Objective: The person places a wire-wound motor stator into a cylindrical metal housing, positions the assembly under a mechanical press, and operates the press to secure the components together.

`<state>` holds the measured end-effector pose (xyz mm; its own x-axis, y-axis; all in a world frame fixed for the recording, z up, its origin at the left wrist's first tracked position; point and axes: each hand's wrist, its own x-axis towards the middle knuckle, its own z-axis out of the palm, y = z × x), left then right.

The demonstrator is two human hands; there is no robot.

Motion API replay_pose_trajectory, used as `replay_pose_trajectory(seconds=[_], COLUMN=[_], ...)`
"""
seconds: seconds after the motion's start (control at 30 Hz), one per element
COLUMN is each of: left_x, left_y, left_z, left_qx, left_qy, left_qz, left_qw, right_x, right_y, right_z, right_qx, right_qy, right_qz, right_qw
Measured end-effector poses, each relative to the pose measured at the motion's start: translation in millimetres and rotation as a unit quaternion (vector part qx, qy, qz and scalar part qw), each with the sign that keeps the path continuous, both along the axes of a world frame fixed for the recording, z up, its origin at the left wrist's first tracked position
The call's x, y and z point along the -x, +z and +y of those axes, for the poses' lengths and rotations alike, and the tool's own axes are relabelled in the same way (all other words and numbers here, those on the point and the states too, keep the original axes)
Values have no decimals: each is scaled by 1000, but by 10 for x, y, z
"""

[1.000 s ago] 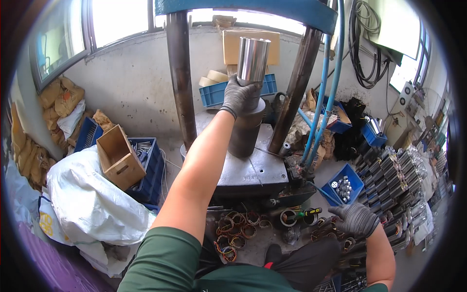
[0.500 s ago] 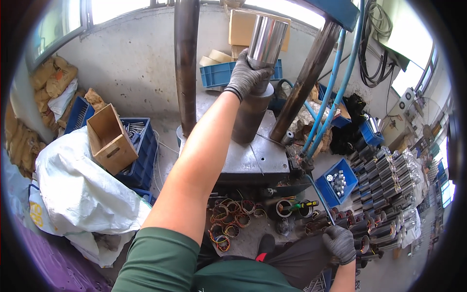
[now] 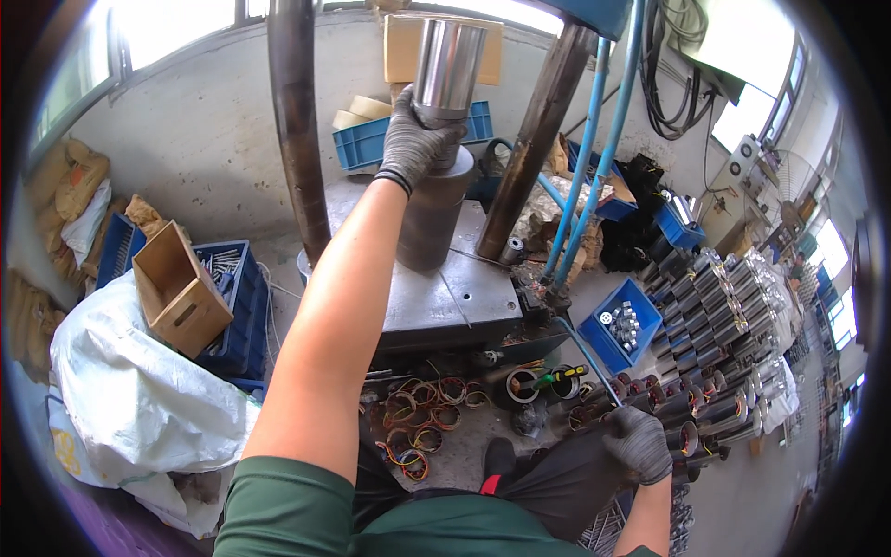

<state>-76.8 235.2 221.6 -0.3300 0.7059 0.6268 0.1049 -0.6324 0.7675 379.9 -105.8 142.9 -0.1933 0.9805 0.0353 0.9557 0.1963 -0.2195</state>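
My left hand [image 3: 419,141], in a grey glove, is wrapped round the narrower lower part of a shiny metal cylinder [image 3: 450,67]. The cylinder stands upright above a thick dark metal block [image 3: 432,223] on the steel bed [image 3: 427,308] of a press. My fingers hide the join between cylinder and block. Low on the right, my gloved right hand [image 3: 640,447] is closed round the near end of a long thin lever [image 3: 590,360] that slants down from the press.
Dark press columns [image 3: 299,139] and blue hoses [image 3: 594,158] flank the work. On the right are a blue bin [image 3: 620,323] of small metal parts and stacked motor housings [image 3: 710,306]. Wire coils [image 3: 418,413] lie below the bed. A wooden box [image 3: 181,288] sits at left.
The whole view has swung a little to the right, so everything sits further left in the picture. Both hands keep their grips on the metal cylinder and the lever.
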Motion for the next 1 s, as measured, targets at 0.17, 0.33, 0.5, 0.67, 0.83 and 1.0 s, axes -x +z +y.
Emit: replay_pose_trajectory(seconds=[0.17,0.33,0.5,0.67,0.83,1.0], left_x=[4,-33,12,18,9,41], left_y=[-9,12,20,-4,1,-12], left_z=[3,-40,-10,47,37,25], left_qx=[5,-9,2,3,14,6], left_qy=[27,18,18,9,15,3], left_qz=[9,3,-2,10,4,0], left_qw=[1000,1000,1000,1000,1000,1000], right_x=[-49,-78,2,-9,-82,-113], right_y=[-32,-58,7,26,-77,-68], right_z=[23,18,46,29,60,70], right_qx=[1,-15,-19,-27,-42,-15], right_qy=[-2,-2,-2,9,20,20], right_qz=[-16,9,42,32,30,37], right_qw=[1000,1000,999,999,998,999])
